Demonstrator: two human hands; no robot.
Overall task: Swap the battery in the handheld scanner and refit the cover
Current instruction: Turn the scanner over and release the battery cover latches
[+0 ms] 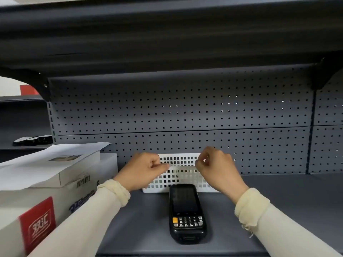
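place: shop stockroom | evidence: pegboard shelving (pixel 181 112); barcoded carton (pixel 55 197)

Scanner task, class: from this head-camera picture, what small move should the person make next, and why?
Probably lower a hand to the scanner and turn it over. It lies keypad-up on the shelf, untouched, so its back cover is hidden, while the left hand and right hand are up at the white basket.
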